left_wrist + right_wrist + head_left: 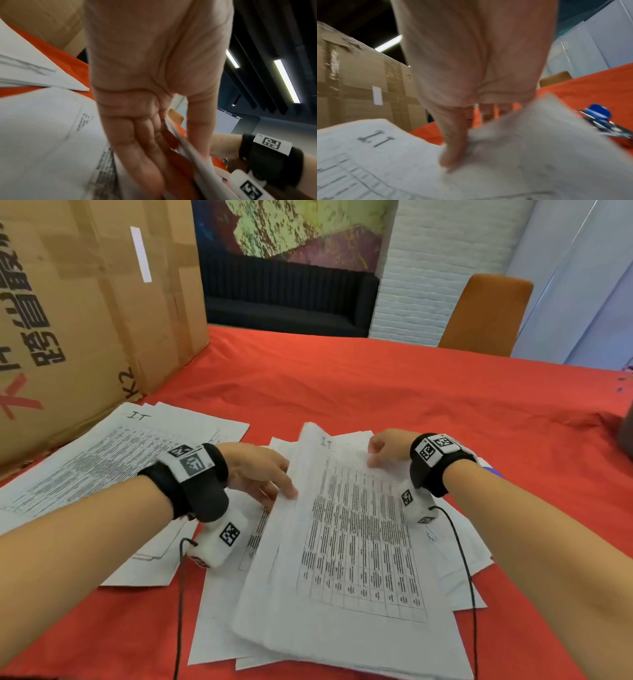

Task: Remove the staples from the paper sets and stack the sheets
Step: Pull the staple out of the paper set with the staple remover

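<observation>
A printed paper set [349, 542] marked "IT" at its top lies slightly raised over a loose pile of sheets [219, 611] on the red cloth. My left hand [277, 491] grips its left edge, thumb on top and fingers underneath; the left wrist view shows the sheets' edge [188, 151] running between thumb and fingers. My right hand [375, 455] pinches the set's top right corner. In the right wrist view the thumb [452, 152] presses on the curled paper [530, 142] and the fingers sit behind it. No staple can be made out. A blue staple remover [597, 113] lies on the cloth right of the papers.
A second stack of printed sheets [102, 460] lies at the left, against a big cardboard box [85, 302]. The red tablecloth [411, 392] stretches beyond the papers. An orange chair [486, 313] stands at the far edge, with a dark sofa [287, 299] behind.
</observation>
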The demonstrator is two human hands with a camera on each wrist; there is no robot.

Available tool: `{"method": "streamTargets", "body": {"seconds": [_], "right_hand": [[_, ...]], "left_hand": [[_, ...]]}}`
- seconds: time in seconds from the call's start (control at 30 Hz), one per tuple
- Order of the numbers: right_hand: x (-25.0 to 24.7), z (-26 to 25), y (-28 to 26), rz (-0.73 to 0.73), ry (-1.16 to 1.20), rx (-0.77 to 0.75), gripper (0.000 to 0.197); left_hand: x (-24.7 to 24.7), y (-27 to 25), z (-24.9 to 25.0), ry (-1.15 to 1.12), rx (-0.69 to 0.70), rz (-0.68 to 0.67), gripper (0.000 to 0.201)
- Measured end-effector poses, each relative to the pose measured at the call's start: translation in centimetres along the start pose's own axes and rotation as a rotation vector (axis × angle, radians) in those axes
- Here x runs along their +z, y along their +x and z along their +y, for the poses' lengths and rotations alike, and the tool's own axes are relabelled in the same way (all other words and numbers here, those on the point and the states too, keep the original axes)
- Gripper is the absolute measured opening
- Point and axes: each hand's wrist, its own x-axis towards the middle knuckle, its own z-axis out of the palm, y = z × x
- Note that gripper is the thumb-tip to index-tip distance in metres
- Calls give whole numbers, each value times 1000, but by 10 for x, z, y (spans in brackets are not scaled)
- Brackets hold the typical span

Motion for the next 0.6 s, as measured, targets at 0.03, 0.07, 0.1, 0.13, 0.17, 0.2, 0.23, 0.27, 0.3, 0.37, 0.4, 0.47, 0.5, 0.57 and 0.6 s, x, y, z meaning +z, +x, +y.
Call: {"method": "streamTargets", "body": {"seconds": [0.03,0.07,0.1,0.13,0.17,0.2,0.23,0.27,0.3,0.37,0.4,0.47,0.5,0.57,0.6], "right_hand": [[-3,-3,0,19,68,-52,16],[-6,-8,-1,-8,158,-115,18],[-9,-16,-2,-64,255,-175,18],[-14,-24,-5,-123,340,-235,16],[-20,-30,-8,-159,399,-269,12],[-26,-30,-6,-155,439,-272,9],[-32,-26,-4,-101,449,-240,12],[-38,-18,1,-7,410,-176,18],[-46,-7,4,92,280,-67,26],[-55,25,7,123,-62,192,36],[-54,40,4,36,-147,303,39],[-42,66,5,-121,-146,434,53],[-34,75,7,-150,-141,452,65],[-15,95,22,-139,-161,427,89],[-9,94,25,-137,-159,411,90]], "left_hand": [[-3,-1,-1,-54,30,22,32],[-7,-1,-3,-143,77,63,31],[-10,0,-5,-262,125,89,27],[-15,1,-7,-396,150,108,21],[-18,3,-11,-496,148,134,14],[-19,4,-14,-532,131,154,12],[-19,5,-18,-522,101,177,17],[-18,5,-21,-490,79,185,24],[-18,6,-25,-455,63,186,30],[-15,7,-34,-452,27,171,35],[-15,8,-38,-477,18,160,36],[-14,11,-43,-539,3,131,33],[-14,10,-44,-555,-7,129,30],[-14,12,-46,-554,-42,148,22],[-14,12,-46,-547,-54,155,19]]}}
